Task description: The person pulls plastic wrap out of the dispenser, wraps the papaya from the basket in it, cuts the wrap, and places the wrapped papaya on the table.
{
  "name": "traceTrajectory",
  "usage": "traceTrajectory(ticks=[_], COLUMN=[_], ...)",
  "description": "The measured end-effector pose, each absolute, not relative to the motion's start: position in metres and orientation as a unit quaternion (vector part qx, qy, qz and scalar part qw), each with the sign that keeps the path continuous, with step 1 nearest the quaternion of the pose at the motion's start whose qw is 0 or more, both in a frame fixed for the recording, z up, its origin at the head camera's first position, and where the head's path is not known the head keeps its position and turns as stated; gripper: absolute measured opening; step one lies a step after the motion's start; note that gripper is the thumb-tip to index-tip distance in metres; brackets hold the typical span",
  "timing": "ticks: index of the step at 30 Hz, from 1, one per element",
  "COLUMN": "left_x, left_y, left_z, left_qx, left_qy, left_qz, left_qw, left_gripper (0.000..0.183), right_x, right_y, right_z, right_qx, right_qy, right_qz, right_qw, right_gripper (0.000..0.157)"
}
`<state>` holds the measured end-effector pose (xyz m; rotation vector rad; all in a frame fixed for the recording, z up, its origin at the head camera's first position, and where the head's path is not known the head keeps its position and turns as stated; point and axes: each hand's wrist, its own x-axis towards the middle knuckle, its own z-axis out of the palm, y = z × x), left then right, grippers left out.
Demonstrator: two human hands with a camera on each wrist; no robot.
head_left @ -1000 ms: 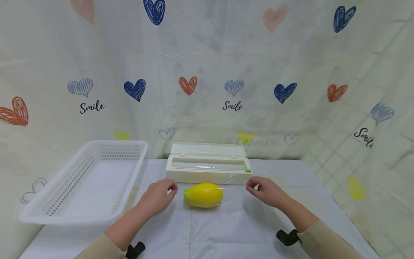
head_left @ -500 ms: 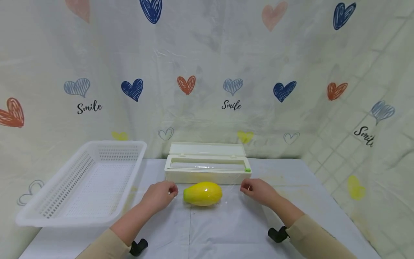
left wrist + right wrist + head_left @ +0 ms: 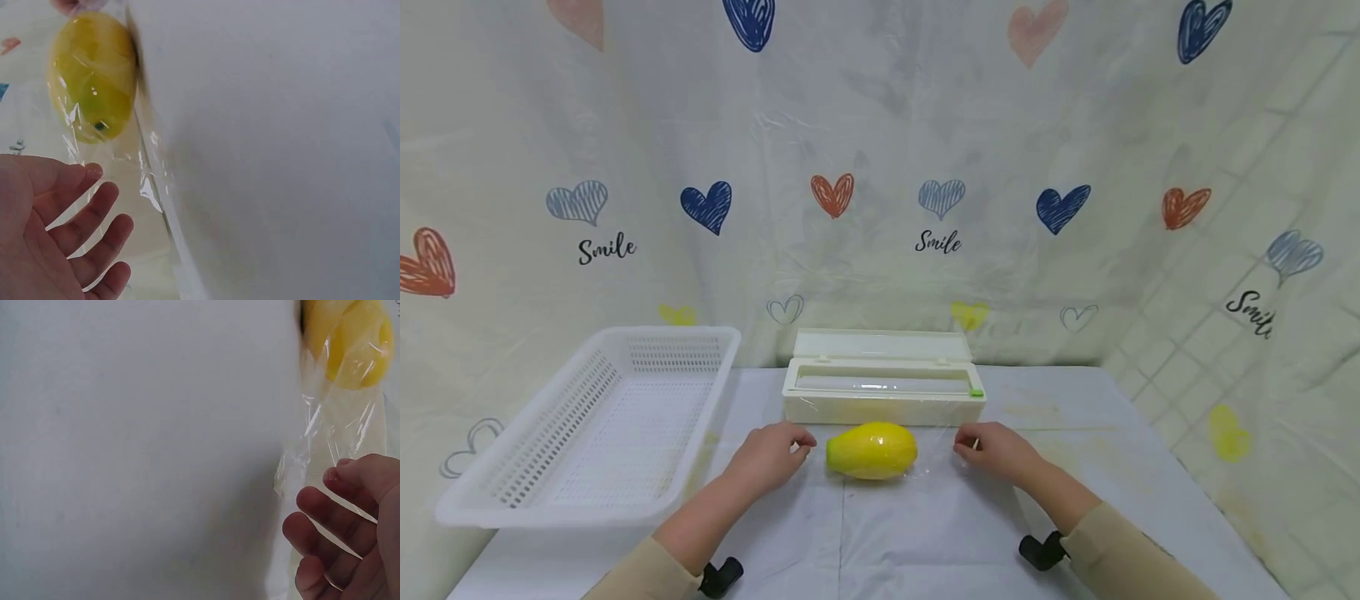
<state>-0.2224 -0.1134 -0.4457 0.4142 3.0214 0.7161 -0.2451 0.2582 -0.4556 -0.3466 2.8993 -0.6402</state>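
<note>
A yellow fruit with a greenish end [image 3: 872, 450], papaya-like, lies on its side on the white table, covered by clear plastic wrap [image 3: 350, 425]. My left hand [image 3: 767, 457] is just left of it, thumb and forefinger pinching one end of the wrap; the other fingers are loosely bent in the left wrist view. On the opposite side, my right hand [image 3: 1000, 450] pinches the other end between thumb and forefinger. Neither hand touches the fruit. Gathered, shiny folds of wrap run from the fruit to each hand in the wrist views.
Behind the fruit stands a cream wrap dispenser box [image 3: 883, 411], its lid raised, with a roll inside and a green slider [image 3: 976, 392] at the right end. A white perforated basket [image 3: 572, 510] stands at the left. A heart-printed curtain [image 3: 880, 125] hangs behind the table.
My right hand has moved left, closer to the fruit, and the wrap on that side spans a shorter stretch. My left hand and the fruit have stayed nearly where they were.
</note>
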Motion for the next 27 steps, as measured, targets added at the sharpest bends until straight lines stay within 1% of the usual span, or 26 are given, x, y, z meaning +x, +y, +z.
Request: traceTrajectory(ticks=[5,9,12,15,18,20,24,27], left_x=[-0.22,-0.219,-0.217,-0.213,-0.207,-0.204,-0.201,-0.202], left_y=[-0.117,-0.116,-0.115,-0.113,-0.112,-0.111,-0.109,-0.107], left_z=[-0.446,-0.446,-0.445,-0.443,-0.438,-0.436,-0.434,-0.435], left_qx=[0.121,0.118,0.111,0.119,0.159,0.204,0.289,0.324], left_qy=[0.961,0.963,0.964,0.962,0.955,0.947,0.928,0.92], left_qz=[0.247,0.243,0.242,0.242,0.241,0.239,0.226,0.213], left_qw=[0.008,0.003,-0.011,-0.037,-0.064,-0.074,-0.062,-0.048], left_gripper=[0.022,0.026,0.026,0.026,0.027,0.029,0.035,0.041], right_x=[-0.244,-0.243,-0.242,-0.239,-0.236,-0.232,-0.223,-0.218], right_y=[0.263,0.27,0.276,0.282,0.284,0.282,0.269,0.253], right_z=[-0.453,-0.45,-0.445,-0.439,-0.435,-0.433,-0.433,-0.431], right_qx=[-0.107,-0.101,-0.093,-0.096,-0.138,-0.182,-0.272,-0.33], right_qy=[0.96,0.951,0.943,0.938,0.943,0.943,0.934,0.923], right_qz=[-0.247,-0.28,-0.309,-0.327,-0.304,-0.277,-0.224,-0.189], right_qw=[0.079,0.085,0.087,0.066,0.021,-0.009,-0.05,-0.064], right_gripper=[0.005,0.011,0.017,0.02,0.019,0.019,0.026,0.032])
